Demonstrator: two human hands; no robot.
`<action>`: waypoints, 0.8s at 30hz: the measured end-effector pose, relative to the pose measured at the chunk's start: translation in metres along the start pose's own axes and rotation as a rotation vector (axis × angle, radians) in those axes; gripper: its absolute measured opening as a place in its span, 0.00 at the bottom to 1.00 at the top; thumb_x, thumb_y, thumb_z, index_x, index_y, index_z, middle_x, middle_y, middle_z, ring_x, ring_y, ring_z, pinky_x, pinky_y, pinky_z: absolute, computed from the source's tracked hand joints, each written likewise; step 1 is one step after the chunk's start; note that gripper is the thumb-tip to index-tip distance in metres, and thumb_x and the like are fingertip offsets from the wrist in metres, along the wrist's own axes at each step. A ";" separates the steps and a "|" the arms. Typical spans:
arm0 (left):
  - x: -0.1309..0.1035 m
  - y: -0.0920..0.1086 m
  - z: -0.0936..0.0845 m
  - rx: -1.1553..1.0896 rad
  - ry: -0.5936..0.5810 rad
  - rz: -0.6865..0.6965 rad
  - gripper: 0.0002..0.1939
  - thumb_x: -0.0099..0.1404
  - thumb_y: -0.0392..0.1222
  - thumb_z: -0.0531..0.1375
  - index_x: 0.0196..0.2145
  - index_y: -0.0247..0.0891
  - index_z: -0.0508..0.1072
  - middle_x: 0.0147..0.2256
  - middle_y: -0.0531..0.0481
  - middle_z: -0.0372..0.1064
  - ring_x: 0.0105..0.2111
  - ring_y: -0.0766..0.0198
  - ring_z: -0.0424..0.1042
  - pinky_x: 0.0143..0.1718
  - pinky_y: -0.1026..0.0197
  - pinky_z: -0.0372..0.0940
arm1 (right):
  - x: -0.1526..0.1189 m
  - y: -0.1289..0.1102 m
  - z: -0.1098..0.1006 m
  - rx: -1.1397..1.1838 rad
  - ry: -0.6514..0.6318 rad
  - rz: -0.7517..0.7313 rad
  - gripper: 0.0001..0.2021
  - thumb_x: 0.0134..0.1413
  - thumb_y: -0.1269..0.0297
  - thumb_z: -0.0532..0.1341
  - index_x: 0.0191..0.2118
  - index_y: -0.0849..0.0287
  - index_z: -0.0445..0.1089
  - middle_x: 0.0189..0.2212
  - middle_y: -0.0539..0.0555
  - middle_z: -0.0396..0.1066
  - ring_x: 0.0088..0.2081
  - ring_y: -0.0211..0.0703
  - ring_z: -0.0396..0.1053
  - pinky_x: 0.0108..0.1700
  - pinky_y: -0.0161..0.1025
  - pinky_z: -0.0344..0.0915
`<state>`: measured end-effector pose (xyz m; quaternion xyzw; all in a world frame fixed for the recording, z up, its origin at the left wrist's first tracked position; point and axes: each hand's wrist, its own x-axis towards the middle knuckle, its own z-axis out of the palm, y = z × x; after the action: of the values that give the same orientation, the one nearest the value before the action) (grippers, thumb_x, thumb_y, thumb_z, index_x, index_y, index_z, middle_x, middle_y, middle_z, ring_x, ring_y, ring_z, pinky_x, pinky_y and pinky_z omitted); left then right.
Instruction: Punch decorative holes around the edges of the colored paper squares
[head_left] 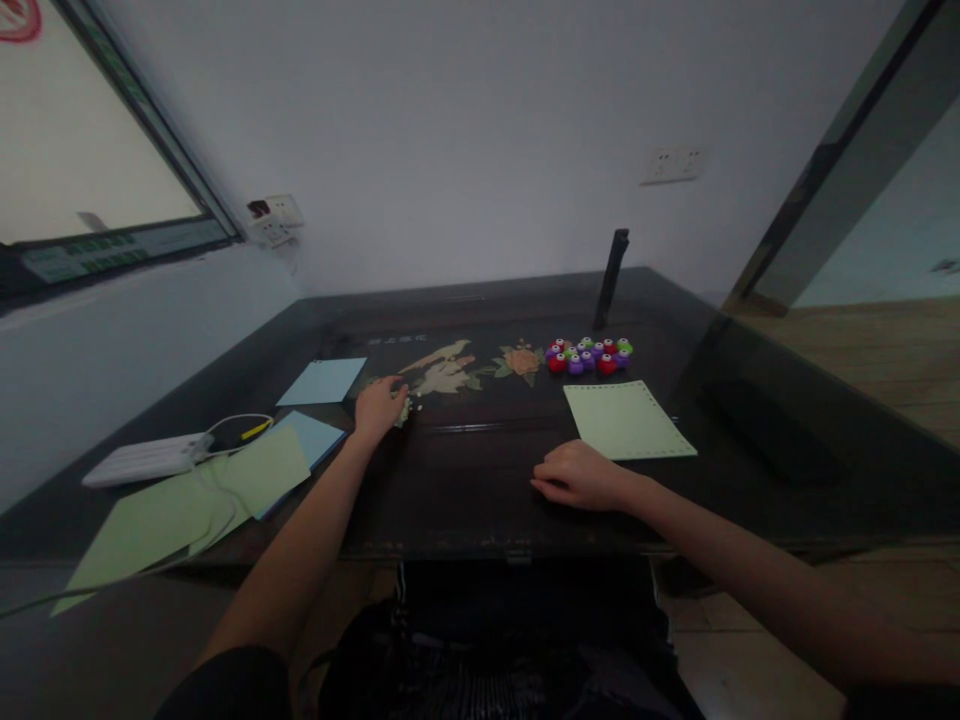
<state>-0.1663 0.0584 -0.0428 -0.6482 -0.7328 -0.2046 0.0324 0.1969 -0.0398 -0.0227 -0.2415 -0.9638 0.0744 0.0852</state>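
My left hand [379, 408] rests on the dark table, at the left part of its painted bird and flower pattern. Its fingers bend around small pale pieces [406, 408], some of which lie scattered beside the fingertips; whether any are gripped is hidden. Curled and closed, my right hand [571, 475] lies on the table just below a pale green sheet [626, 420] with small marks along its edges. What that hand holds, if anything, cannot be seen. Behind the sheet sits a cluster of red, purple and green balls with eye-like dots [589, 357].
A black upright stand [611, 280] is at the back right. On the left are a light blue sheet [324, 381], overlapping green sheets [165, 508], a white power strip [146, 460] and its cable. A dark flat object [772, 430] lies at the right.
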 end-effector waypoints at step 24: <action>-0.006 -0.001 0.013 -0.131 -0.008 0.226 0.13 0.61 0.43 0.54 0.40 0.39 0.72 0.43 0.43 0.69 0.46 0.54 0.66 0.49 0.52 0.60 | 0.001 -0.001 -0.001 0.011 -0.015 0.023 0.15 0.60 0.63 0.49 0.25 0.60 0.65 0.21 0.50 0.66 0.23 0.35 0.58 0.28 0.35 0.45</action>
<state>-0.1638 0.0569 -0.0576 -0.7282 -0.6402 -0.2445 0.0100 0.1963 -0.0401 -0.0210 -0.2516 -0.9611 0.0823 0.0783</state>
